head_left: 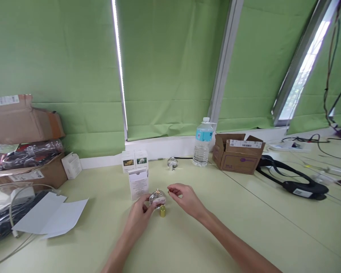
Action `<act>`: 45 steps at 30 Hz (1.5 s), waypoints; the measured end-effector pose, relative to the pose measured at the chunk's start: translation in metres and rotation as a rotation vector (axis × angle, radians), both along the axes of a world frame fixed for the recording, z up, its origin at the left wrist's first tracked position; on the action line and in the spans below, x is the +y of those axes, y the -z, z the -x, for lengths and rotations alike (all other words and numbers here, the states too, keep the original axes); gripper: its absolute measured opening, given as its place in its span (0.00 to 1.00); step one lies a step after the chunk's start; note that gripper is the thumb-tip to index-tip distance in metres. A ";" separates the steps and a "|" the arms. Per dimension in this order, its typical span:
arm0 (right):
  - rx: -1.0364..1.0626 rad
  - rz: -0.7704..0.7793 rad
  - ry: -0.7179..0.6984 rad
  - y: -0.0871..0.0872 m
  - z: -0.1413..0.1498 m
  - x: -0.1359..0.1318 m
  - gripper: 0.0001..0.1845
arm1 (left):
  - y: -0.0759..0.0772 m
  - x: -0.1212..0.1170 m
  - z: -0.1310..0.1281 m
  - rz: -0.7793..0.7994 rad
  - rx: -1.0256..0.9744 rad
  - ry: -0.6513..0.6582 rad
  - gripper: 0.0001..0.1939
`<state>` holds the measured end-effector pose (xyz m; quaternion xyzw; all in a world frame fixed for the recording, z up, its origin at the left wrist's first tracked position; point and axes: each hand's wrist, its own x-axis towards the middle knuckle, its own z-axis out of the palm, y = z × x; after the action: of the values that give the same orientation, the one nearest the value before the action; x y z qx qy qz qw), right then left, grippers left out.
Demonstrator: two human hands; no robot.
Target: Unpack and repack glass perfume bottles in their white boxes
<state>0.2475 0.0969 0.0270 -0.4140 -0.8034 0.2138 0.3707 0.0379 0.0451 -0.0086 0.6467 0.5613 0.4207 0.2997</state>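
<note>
Glass bottle [157, 199], lower centre of frame, clamped in left hand [140, 211]. Gold cap [162, 211] apparently off already, standing just in front; not refitted. Right hand [187, 198] beside, pinched almost together; I cannot tell whether on anything.

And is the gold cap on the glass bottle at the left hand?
No, the gold cap stands on the table in front of that glass bottle.

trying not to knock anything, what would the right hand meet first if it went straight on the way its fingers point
Going leftward, the right hand would probably meet the round glass bottle in the left hand; depth is unclear, so it might pass above it.
</note>
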 end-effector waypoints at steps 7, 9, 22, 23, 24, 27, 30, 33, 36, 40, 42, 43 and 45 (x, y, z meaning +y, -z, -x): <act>0.183 -0.107 -0.020 -0.010 0.028 -0.009 0.08 | -0.007 -0.003 -0.002 -0.021 -0.016 0.031 0.19; 0.173 -0.148 -0.011 -0.012 0.034 -0.011 0.08 | -0.009 -0.003 -0.002 -0.018 -0.017 0.038 0.19; 0.019 -0.297 -0.054 0.000 0.037 -0.005 0.10 | -0.007 -0.001 -0.003 -0.035 0.006 0.035 0.15; 0.025 -0.293 -0.053 0.000 0.036 -0.005 0.10 | -0.007 -0.001 -0.002 -0.034 0.009 0.037 0.15; 0.027 -0.294 -0.051 0.000 0.036 -0.006 0.09 | -0.008 -0.002 -0.002 -0.031 0.013 0.039 0.15; 0.011 -0.320 -0.052 0.000 0.036 -0.007 0.08 | -0.009 -0.003 -0.003 -0.027 0.023 0.039 0.16; 0.001 -0.322 -0.051 -0.002 0.036 -0.007 0.08 | -0.011 -0.004 -0.003 -0.032 0.026 0.034 0.16; 0.002 -0.288 -0.058 -0.003 0.035 -0.005 0.08 | -0.013 -0.004 -0.003 -0.058 0.015 0.026 0.17; -0.012 -0.290 -0.068 -0.003 0.035 0.000 0.08 | -0.015 -0.005 -0.003 -0.088 0.031 0.035 0.15; -0.016 -0.317 -0.066 -0.002 0.036 0.002 0.09 | -0.016 -0.006 -0.004 -0.111 0.013 0.031 0.15; -0.008 -0.311 -0.075 -0.002 0.036 0.001 0.10 | -0.016 -0.006 -0.004 -0.123 -0.002 0.019 0.14; -0.002 -0.302 -0.079 -0.003 0.037 0.000 0.10 | -0.015 -0.007 -0.004 -0.128 -0.009 0.013 0.14; 0.009 -0.280 -0.076 -0.003 0.037 0.000 0.10 | -0.014 -0.007 -0.004 -0.140 -0.022 0.000 0.13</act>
<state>0.2104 0.0964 0.0302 -0.3264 -0.8389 0.1152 0.4199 0.0418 0.0385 0.0055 0.6612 0.5273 0.4660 0.2599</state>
